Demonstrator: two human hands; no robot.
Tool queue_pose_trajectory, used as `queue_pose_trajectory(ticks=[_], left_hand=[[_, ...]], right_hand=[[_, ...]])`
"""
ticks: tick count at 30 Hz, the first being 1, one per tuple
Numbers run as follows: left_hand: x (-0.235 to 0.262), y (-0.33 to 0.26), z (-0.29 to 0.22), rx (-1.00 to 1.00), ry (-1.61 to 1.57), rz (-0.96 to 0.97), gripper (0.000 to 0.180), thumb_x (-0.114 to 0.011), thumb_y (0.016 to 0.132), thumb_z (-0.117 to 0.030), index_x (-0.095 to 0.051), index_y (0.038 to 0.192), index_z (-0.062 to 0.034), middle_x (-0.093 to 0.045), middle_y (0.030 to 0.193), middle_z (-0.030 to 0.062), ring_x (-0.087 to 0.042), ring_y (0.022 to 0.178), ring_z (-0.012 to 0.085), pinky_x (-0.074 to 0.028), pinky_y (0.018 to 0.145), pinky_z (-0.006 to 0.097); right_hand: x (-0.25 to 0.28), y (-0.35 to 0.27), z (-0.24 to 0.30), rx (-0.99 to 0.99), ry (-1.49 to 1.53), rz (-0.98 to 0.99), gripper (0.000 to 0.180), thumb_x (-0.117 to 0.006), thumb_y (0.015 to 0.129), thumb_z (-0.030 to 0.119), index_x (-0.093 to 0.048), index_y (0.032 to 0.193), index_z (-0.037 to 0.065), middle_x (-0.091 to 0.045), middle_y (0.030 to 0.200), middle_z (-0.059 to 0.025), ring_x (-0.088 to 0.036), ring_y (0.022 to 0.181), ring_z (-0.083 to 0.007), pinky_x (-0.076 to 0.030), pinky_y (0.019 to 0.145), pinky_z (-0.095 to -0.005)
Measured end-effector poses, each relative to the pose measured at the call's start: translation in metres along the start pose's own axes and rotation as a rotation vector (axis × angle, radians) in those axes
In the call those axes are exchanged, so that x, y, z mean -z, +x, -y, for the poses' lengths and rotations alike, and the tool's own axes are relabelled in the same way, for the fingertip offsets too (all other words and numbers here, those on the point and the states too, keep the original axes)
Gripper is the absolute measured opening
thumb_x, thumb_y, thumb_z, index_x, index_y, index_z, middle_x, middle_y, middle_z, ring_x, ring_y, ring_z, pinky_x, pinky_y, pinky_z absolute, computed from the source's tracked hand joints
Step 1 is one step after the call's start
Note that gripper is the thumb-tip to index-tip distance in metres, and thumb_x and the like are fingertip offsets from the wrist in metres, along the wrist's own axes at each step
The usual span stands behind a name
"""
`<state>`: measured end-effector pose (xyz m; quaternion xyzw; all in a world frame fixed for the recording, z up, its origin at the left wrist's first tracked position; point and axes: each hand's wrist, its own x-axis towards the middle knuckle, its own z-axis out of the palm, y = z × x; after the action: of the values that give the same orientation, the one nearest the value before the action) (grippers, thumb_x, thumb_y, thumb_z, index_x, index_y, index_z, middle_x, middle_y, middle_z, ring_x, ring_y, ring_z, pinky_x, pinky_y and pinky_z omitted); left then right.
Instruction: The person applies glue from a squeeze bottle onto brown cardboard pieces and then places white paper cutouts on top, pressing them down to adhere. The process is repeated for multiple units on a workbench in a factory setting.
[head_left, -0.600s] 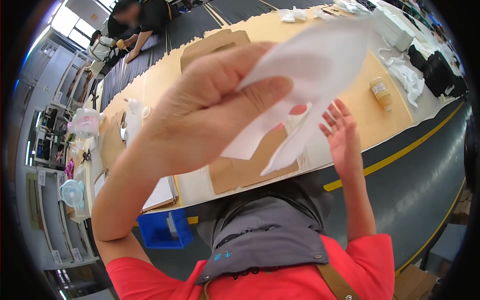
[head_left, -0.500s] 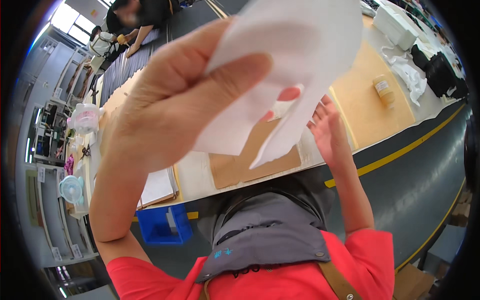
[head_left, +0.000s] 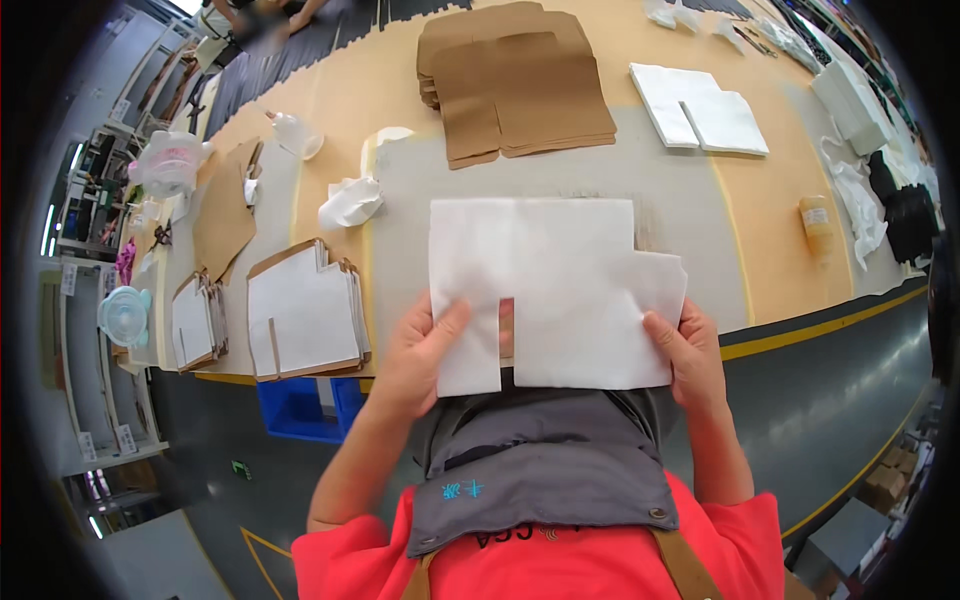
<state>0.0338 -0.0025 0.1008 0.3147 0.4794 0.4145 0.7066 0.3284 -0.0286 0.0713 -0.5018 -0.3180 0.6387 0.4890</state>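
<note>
I hold a flat white die-cut carton blank [head_left: 555,285] level in front of my chest, above the near edge of the long table [head_left: 400,215]. My left hand [head_left: 420,350] grips its lower left corner, thumb on top beside a slot cut into the edge. My right hand [head_left: 690,355] grips the lower right corner, thumb on top. The blank has a notch at its upper right and hides part of the table.
A stack of white blanks [head_left: 300,320] lies left of my hands, a brown stack [head_left: 520,85] and a white stack [head_left: 700,105] lie farther back. A crumpled white cloth [head_left: 350,200], a yellow bottle [head_left: 818,225] and a blue bin [head_left: 305,405] under the table are nearby. Another person works at the far left.
The white blank was raised close to the camera in my left hand, right hand open beneath. Now it is lowered flat over the table edge and both hands grip it.
</note>
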Motion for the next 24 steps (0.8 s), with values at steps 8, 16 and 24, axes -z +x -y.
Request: queue_pose_trajectory(ticks=[8, 16, 24], left_hand=[[-0.001, 0.016, 0.028, 0.103, -0.219, -0.032, 0.045, -0.050, 0.104, -0.012, -0.037, 0.146, -0.0058, -0.057, 0.133, 0.0116, -0.063, 0.116, 0.0213, -0.058, 0.092, 0.040], [0.008, 0.044, 0.027, 0.063, -0.178, -0.013, 0.045, -0.048, 0.104, -0.012, -0.036, 0.147, -0.0058, -0.057, 0.131, 0.0100, -0.063, 0.113, 0.0183, -0.058, 0.091, 0.037], [0.007, 0.054, 0.024, 0.090, -0.191, -0.040, 0.044, -0.047, 0.104, -0.011, -0.037, 0.146, -0.0052, -0.058, 0.132, 0.0102, -0.064, 0.112, 0.0185, -0.059, 0.089, 0.036]], right_hand=[[-0.004, 0.015, -0.001, -0.073, -0.128, -0.083, 0.038, -0.063, 0.096, 0.012, -0.054, 0.130, -0.005, -0.066, 0.112, -0.0067, -0.062, 0.095, -0.0089, -0.050, 0.084, -0.0243], [-0.014, 0.043, 0.006, -0.110, -0.213, -0.100, 0.045, -0.062, 0.097, 0.015, -0.045, 0.135, -0.003, -0.066, 0.103, -0.0055, -0.059, 0.072, -0.0017, -0.046, 0.054, -0.0173], [-0.012, 0.056, 0.005, -0.142, -0.271, -0.089, 0.048, -0.061, 0.098, 0.016, -0.041, 0.138, -0.001, -0.066, 0.101, -0.0062, -0.059, 0.067, -0.0018, -0.043, 0.046, -0.0178]])
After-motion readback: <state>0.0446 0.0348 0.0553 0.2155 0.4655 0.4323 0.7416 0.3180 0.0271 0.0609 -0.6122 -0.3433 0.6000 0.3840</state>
